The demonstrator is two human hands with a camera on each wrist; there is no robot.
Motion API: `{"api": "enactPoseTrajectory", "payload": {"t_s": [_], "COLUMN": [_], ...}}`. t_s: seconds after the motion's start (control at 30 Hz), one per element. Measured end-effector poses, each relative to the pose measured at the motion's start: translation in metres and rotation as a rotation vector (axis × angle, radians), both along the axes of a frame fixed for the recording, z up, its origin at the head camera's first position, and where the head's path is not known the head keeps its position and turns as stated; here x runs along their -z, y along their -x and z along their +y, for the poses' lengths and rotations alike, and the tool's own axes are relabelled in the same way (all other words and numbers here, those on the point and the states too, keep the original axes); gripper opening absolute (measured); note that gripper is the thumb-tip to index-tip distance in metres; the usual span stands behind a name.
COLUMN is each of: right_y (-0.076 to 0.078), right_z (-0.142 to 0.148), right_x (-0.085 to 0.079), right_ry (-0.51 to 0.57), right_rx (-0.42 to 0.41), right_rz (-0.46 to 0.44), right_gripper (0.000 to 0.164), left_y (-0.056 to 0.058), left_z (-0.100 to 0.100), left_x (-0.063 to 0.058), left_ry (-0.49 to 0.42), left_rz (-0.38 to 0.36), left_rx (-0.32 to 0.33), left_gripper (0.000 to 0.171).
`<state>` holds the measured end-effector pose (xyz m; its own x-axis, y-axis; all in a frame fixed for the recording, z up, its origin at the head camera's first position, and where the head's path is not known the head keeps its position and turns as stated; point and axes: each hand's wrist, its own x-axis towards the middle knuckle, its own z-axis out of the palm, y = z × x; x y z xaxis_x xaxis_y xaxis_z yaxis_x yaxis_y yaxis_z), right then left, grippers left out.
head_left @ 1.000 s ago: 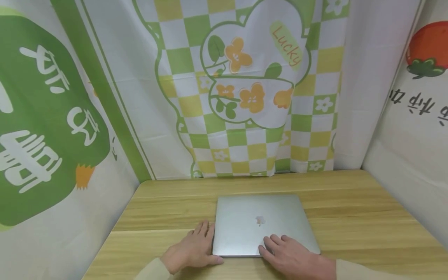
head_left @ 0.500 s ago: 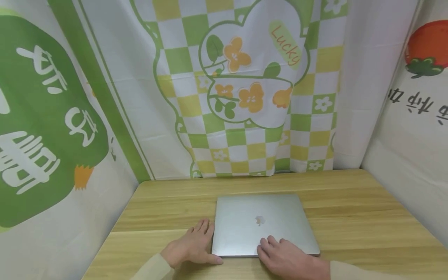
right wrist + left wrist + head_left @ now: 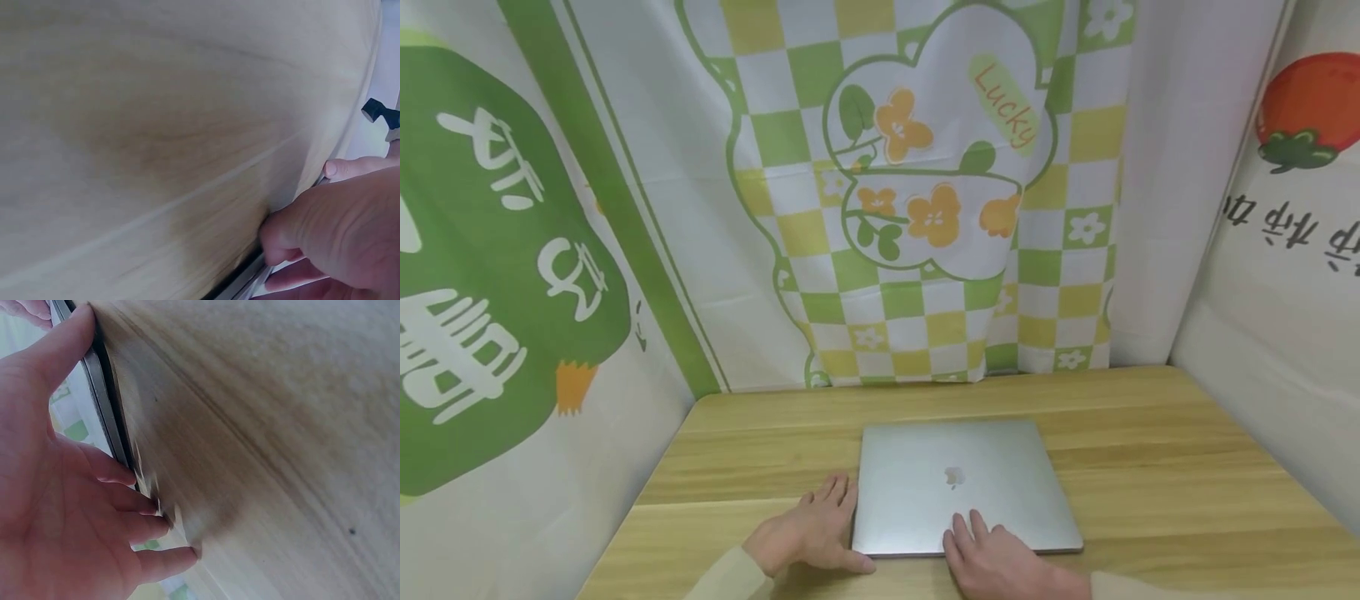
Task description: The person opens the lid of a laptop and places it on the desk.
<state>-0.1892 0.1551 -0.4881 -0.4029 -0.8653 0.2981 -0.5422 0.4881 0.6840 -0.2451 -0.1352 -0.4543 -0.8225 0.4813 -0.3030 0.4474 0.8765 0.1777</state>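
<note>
Laptop (image 3: 917, 492) closed on tbl (image 3: 1180, 483), hands (image 3: 808, 533) @ edges.

You have a streaky wooden table (image 3: 1157, 475) in front of you. Behind it hangs a cloth (image 3: 943, 296) with green, yellow and white squares, orange flowers (image 3: 934, 217) and the word "Lucky" (image 3: 1004, 105). On your left is a big green shape (image 3: 512, 254). On your right, a red tomato picture (image 3: 1311, 104) sits above dark writing (image 3: 1296, 227), maybe upside down; it runs off the edge.
</note>
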Motion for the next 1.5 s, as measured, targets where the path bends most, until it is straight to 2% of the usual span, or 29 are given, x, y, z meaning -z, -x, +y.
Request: {"api": "enactPoseTrajectory", "payload": {"t_s": [0.27, 0.67, 0.9, 1.2, 1.5], "right_y": [-0.002, 0.002, 0.001, 0.002, 0.002], "right_z": [-0.005, -0.003, -0.002, -0.001, -0.001], "right_x": [-0.001, -0.009, -0.011, -0.013, -0.015], "right_ry": [-0.02, -0.032, -0.063, -0.051, -0.054], "right_rx": [0.011, -0.05, -0.033, -0.041, -0.045], "right_rz": [0.047, 0.017, -0.086, -0.144, -0.106], "right_gripper": [0.075, 0.054, 0.062, 0.065, 0.062], "left_y": [0.0, -0.001, 0.0, 0.001, 0.003], "left_z": [-0.001, -0.002, -0.004, -0.004, -0.005], "left_x": [0.001, 0.001, 0.002, 0.003, 0.003], "left_ry": [-0.008, -0.015, 0.007, 0.019, 0.022], "left_rz": [0.0, 0.013, 0.011, -0.012, -0.019], "left_rx": [0.006, 0.014, 0.025, 0.015, 0.01], "left_gripper": [0.118, 0.119, 0.118, 0.117, 0.113]}}
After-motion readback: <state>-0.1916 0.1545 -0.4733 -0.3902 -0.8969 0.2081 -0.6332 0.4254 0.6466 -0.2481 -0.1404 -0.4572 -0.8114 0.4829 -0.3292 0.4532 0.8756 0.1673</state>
